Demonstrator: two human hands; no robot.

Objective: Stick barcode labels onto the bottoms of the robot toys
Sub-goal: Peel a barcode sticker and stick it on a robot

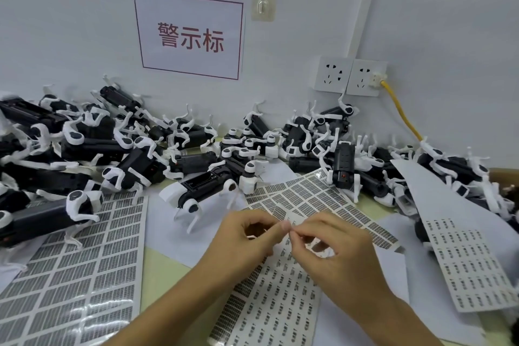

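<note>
Barcode label [289, 226] between both hands

The light here is even and cool, bright enough all over, with no hard shadows; only a soft one under my left hand [247, 236] and my right hand [334, 244]. The glossy label sheet [75, 270] at my left throws white glare near its lower edge. The wide lens bends the wall sign [191, 35] and bows the edges. The far toys [92, 143] look soft and smeared, and my fingertips are slightly blurred
</note>
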